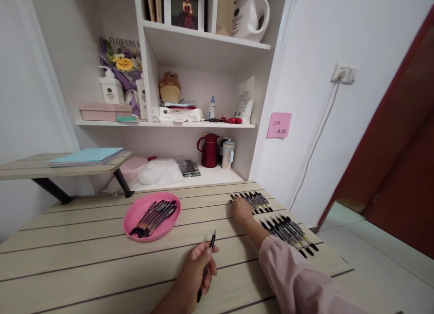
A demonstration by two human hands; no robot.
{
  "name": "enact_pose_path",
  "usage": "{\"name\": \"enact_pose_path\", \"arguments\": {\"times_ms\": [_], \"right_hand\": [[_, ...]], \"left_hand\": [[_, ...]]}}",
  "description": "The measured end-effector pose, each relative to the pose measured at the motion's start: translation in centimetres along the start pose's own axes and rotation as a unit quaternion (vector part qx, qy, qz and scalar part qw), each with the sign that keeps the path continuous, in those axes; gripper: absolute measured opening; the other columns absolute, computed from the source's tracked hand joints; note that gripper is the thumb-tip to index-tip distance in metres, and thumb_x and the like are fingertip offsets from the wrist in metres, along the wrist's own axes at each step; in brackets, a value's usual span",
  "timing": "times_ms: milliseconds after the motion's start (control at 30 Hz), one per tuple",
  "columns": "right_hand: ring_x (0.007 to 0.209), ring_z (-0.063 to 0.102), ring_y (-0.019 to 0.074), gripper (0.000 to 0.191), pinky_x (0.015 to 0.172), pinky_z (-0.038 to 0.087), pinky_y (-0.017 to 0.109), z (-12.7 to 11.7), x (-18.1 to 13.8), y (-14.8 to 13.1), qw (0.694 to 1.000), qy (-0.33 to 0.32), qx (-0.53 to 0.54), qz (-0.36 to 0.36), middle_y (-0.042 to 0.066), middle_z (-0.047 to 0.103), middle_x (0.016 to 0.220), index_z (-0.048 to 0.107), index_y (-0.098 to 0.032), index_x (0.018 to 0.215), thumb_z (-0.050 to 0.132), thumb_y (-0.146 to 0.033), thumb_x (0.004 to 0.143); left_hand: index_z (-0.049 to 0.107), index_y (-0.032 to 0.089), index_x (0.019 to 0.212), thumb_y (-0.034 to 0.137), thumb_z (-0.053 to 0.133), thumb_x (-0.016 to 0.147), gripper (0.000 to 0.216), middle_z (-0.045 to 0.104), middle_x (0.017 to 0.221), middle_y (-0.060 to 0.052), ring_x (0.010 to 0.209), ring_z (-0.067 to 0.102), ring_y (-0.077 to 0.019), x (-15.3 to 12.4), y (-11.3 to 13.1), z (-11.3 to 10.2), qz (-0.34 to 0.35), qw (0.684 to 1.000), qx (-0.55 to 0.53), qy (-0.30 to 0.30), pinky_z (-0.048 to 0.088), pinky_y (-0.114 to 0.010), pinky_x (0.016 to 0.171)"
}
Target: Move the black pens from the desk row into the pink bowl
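My left hand (198,268) is closed round a black pen (206,266) near the table's front edge, tip pointing up and away. My right hand (241,210), in a pink sleeve, reaches across to the far row of black pens (252,201) on the right side of the table, its fingers curled on the row's left end. A second row of black pens (290,235) lies closer to me beside my forearm. A pink tray (142,210) holds several more black pens (154,216) left of centre.
The wooden slat table (84,255) meets a white shelf unit holding a red jug (208,150), a white cup (228,153), bottles and a kettle (249,15). A raised wooden stand (40,167) with a blue folder sits at left. A pink note (279,125) hangs on the wall.
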State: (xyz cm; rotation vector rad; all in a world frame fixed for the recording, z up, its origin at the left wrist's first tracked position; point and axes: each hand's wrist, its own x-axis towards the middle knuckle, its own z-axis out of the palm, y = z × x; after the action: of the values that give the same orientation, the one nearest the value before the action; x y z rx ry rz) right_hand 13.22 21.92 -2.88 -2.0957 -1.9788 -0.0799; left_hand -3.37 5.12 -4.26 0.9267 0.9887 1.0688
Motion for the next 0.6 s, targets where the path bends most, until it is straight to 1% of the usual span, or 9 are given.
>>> {"name": "enact_pose_path", "arguments": {"times_ms": [100,200,267,333,433,500,600], "right_hand": [[0.089,0.063,0.0229,0.026,0.073,0.044,0.029,0.2,0.1,-0.1,1.0,0.001,0.004,-0.003,0.021,0.064,0.097,0.06,-0.007,0.099,0.044,-0.008,0.08],[0.088,0.063,0.0226,0.024,0.072,0.044,0.029,-0.1,0.2,0.4,1.0,0.004,0.016,0.0,0.021,0.063,0.099,0.062,-0.008,0.097,0.046,-0.012,0.079],[0.087,0.063,0.0219,0.022,0.07,0.043,0.027,-0.6,0.3,1.1,1.0,0.003,0.029,-0.001,0.018,0.065,0.097,0.065,-0.011,0.092,0.049,-0.016,0.078],[0.085,0.063,0.0207,0.021,0.069,0.042,0.026,-1.4,0.5,2.0,0.999,0.002,0.045,-0.007,0.013,0.067,0.091,0.067,-0.016,0.087,0.049,-0.019,0.078],[0.083,0.062,0.0186,0.023,0.067,0.04,0.024,-2.7,0.6,3.4,0.998,0.002,0.064,-0.019,0.007,0.069,0.085,0.069,-0.02,0.086,0.047,-0.018,0.079],[0.08,0.062,0.0175,0.024,0.066,0.039,0.023,-3.5,0.7,4.2,0.997,0.004,0.07,-0.025,0.006,0.069,0.084,0.069,-0.021,0.085,0.046,-0.015,0.078],[0.077,0.061,0.0173,0.022,0.064,0.039,0.023,-4.2,0.5,5.0,0.997,0.006,0.069,-0.025,0.007,0.069,0.082,0.068,-0.018,0.085,0.049,-0.014,0.075]], "left_hand": [[0.05,0.014,0.096,0.052,0.051,0.073,0.045,0.056,0.055,0.003,0.025,0.028,-0.0017,0.0,0.0,0.0,0.002,1.0,0.002,0.004,0.013,-0.019,0.029],[0.05,0.014,0.095,0.053,0.051,0.072,0.046,0.054,0.052,0.004,0.025,0.027,-0.002,-0.1,0.1,0.1,0.007,1.0,0.0,0.0,0.012,-0.019,0.029],[0.051,0.014,0.095,0.053,0.053,0.071,0.046,0.053,0.051,0.005,0.025,0.026,-0.002,-0.2,0.2,0.1,0.007,1.0,-0.005,-0.004,0.012,-0.019,0.029],[0.052,0.014,0.095,0.05,0.055,0.07,0.044,0.053,0.052,0.005,0.026,0.027,-0.002,-0.3,0.3,0.1,0.005,1.0,-0.005,-0.004,0.013,-0.019,0.03],[0.052,0.015,0.096,0.048,0.054,0.071,0.042,0.052,0.051,0.006,0.027,0.026,-0.0021,-0.5,0.5,0.1,0.004,1.0,0.002,0.001,0.013,-0.019,0.031],[0.052,0.015,0.096,0.047,0.053,0.072,0.04,0.052,0.051,0.006,0.027,0.025,-0.0021,-0.6,0.5,0.2,0.007,1.0,0.007,0.004,0.013,-0.019,0.031],[0.052,0.015,0.094,0.047,0.054,0.071,0.039,0.051,0.051,0.007,0.028,0.026,-0.002,-0.6,0.6,0.2,0.004,1.0,0.007,0.014,0.013,-0.019,0.032]]}}
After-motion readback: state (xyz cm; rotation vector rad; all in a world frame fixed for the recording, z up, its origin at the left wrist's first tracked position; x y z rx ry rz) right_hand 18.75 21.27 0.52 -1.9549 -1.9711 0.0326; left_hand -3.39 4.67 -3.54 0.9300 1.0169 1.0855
